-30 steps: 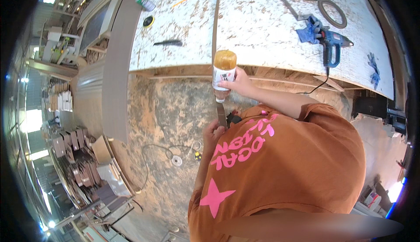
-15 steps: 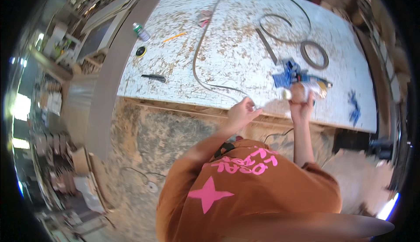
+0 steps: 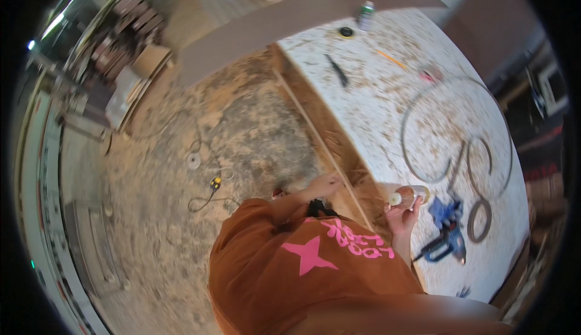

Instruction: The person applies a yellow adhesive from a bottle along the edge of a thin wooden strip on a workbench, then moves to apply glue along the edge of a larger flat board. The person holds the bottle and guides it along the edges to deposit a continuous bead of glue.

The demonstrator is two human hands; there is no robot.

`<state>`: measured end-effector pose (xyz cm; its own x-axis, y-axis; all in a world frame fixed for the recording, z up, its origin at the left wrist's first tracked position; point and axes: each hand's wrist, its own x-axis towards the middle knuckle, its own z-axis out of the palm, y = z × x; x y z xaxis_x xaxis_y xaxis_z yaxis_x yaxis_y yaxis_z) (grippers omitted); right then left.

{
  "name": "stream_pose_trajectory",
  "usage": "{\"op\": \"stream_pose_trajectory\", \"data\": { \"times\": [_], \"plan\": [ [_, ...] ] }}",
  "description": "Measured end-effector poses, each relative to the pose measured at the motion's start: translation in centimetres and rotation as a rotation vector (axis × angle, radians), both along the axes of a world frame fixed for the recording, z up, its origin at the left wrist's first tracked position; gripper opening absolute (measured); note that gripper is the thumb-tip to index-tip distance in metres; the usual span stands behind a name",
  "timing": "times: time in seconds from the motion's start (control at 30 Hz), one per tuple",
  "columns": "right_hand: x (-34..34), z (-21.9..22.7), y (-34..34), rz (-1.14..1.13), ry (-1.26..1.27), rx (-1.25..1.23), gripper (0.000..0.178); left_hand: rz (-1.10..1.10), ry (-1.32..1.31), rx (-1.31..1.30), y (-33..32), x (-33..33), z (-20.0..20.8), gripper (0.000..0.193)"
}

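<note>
My right hand (image 3: 400,217) is wrapped round a clear plastic bottle (image 3: 408,196) with orange-brown contents. The bottle lies tilted over the table's near edge, its pale cap pointing left. My left hand (image 3: 325,185) is beside the table's wooden side, lower than the top; its fingers are blurred, so their closure is unclear. On the white table (image 3: 387,117) a long thin grey-brown strip (image 3: 404,135) lies in wide loops, apart from both hands. Right of the bottle are a crumpled blue glove or cloth (image 3: 446,213) and a blue heat gun (image 3: 445,244).
A coiled roll of strip (image 3: 479,221) lies past the heat gun. At the table's far end are a spray can (image 3: 366,15), a black tape measure or disc (image 3: 345,32), a dark knife (image 3: 337,70) and an orange pencil (image 3: 392,60). A cord with a yellow-black plug (image 3: 215,183) crosses the dusty floor.
My view has turned left, showing more floor. My left hand has moved from near the strip's end to beside the table's side. My right hand still holds the bottle.
</note>
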<state>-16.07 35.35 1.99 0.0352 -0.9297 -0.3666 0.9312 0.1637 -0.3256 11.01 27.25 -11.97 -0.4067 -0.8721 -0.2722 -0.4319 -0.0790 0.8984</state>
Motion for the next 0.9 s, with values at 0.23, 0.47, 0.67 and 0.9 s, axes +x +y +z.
{"op": "stream_pose_trajectory", "data": {
  "times": [0.23, 0.47, 0.67, 0.9],
  "plan": [
    [16.9, -1.7, -9.0, 0.546, -0.053, 0.195, 0.046, 0.684, -0.17, 0.111, 9.5, 25.4, -9.2, 0.031],
    [38.5, -1.8, -14.3, 0.86, -0.068, 0.256, 0.046, 1.236, -0.122, 0.364, 21.1, 37.8, -5.4, 0.037],
    [53.4, -0.6, -17.9, 0.997, -0.107, 0.276, 0.045, 1.457, -0.104, 0.463, 20.9, 46.4, -4.5, 0.035],
    [64.3, -1.5, -26.1, 0.999, -0.166, 0.225, 0.045, 0.975, -0.396, -0.08, 5.9, 56.7, -1.7, 0.053]
  ]
}}
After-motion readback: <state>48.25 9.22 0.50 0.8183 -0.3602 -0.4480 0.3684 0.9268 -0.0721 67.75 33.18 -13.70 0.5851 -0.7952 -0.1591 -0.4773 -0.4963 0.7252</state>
